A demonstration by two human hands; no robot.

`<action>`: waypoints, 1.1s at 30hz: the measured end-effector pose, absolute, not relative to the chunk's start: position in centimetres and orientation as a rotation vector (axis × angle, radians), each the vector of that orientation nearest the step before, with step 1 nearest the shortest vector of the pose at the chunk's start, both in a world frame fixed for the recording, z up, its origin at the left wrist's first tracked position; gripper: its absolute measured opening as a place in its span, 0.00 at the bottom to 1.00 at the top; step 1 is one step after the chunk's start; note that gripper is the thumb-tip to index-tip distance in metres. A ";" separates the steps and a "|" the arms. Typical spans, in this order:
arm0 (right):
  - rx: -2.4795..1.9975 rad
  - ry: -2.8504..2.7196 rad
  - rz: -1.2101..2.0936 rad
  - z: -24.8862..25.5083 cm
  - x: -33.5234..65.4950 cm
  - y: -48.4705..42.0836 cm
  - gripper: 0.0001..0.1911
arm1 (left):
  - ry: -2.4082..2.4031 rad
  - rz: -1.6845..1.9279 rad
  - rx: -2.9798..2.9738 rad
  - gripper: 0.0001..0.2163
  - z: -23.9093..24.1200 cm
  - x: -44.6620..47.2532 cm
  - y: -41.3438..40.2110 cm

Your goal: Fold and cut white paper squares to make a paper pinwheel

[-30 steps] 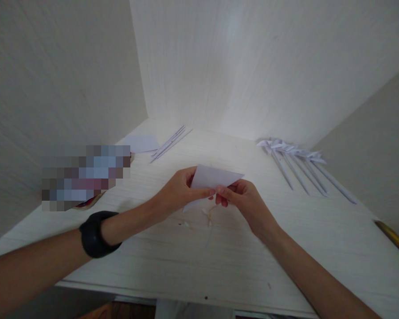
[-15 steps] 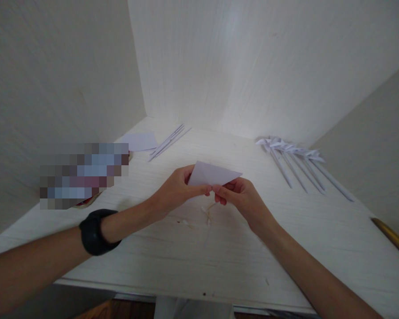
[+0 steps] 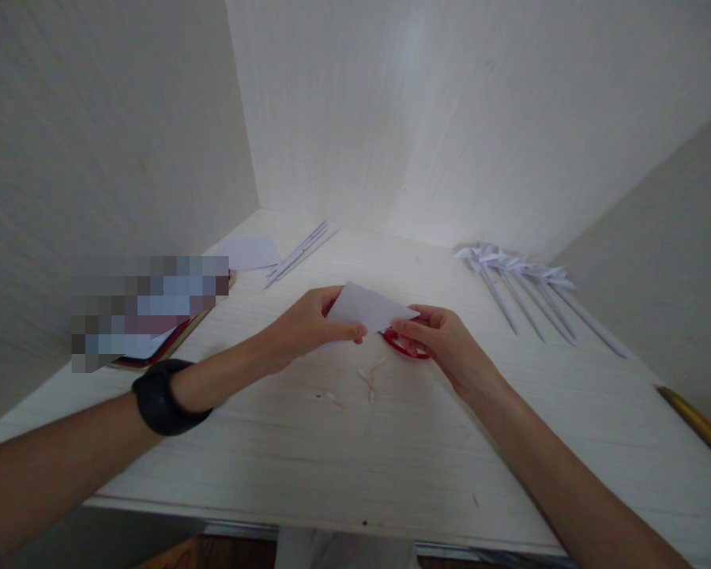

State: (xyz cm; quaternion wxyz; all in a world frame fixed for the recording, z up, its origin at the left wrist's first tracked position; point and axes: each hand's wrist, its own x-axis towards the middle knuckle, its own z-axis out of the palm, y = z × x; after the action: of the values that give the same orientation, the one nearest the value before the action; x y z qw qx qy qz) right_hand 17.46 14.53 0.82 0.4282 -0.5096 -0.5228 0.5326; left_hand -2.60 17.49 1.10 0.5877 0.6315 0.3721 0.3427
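A folded white sheet of paper point(image 3: 364, 308), pointed at its right end, is held above the table between both hands. My left hand point(image 3: 314, 328) grips its left side, thumb in front and fingers behind. My right hand point(image 3: 435, 336) pinches the paper near the right-hand point. Just under the right fingers shows a red loop handle point(image 3: 404, 348), like that of scissors; the rest of it is hidden. Small cotton-swab-like bits point(image 3: 370, 381) lie on the table in front of the paper.
Several finished paper pinwheels on rolled sticks point(image 3: 524, 273) lie at the back right. Thin paper sticks point(image 3: 299, 257) and a flat white sheet point(image 3: 247, 253) lie at the back left. A blurred-out device point(image 3: 171, 340) leans on the left wall. A gold object point(image 3: 696, 423) sits at the right edge.
My right hand has shifted from the paper's lower middle to its right point, and the hands are further apart. The paper has moved slightly left. The red loop handle has come into view.
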 end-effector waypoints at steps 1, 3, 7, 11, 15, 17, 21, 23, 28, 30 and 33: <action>-1.268 -1.301 1.334 0.9 17.6 14.6 0.15 | 0.867 0.794 1.471 0.11 1.1 -2.7 17.5; -1.254 -1.290 1.329 1.1 18.0 14.8 0.14 | 0.871 0.805 1.467 0.10 1.2 -2.8 17.6; -1.220 -1.252 1.306 1.2 18.8 15.2 0.14 | 0.881 0.819 1.477 0.10 1.2 -3.1 17.9; -1.178 -1.235 1.344 0.9 18.7 15.2 0.14 | 0.903 0.822 1.466 0.09 1.3 -3.0 17.9; -1.182 -1.272 1.423 0.6 17.5 14.6 0.14 | 0.863 0.816 1.452 0.09 1.1 -2.6 17.5; -1.199 -1.291 1.437 0.5 16.9 14.3 0.13 | 0.841 0.795 1.442 0.09 0.9 -2.4 17.3; -1.216 -1.296 1.411 0.4 16.3 14.1 0.12 | 0.860 0.749 1.400 0.11 0.5 -2.2 16.9; -1.215 -1.294 1.397 0.4 16.3 14.1 0.12 | 0.872 0.726 1.391 0.13 0.5 -2.2 16.9; -1.214 -1.279 1.366 0.4 16.2 14.2 0.12 | 0.874 0.689 1.416 0.15 0.8 -2.4 17.1; -1.217 -1.271 1.362 0.4 16.2 14.2 0.12 | 0.849 0.694 1.416 0.15 0.9 -2.4 17.2; -1.222 -1.266 1.361 0.6 16.2 14.2 0.12 | 0.814 0.706 1.410 0.16 1.1 -2.5 17.3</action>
State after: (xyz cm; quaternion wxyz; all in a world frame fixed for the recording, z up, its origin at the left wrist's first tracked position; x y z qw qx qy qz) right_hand 16.24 14.16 0.60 0.4426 -0.4927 -0.5103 0.5486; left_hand -2.50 17.26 1.09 0.6316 0.6161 0.3556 0.3084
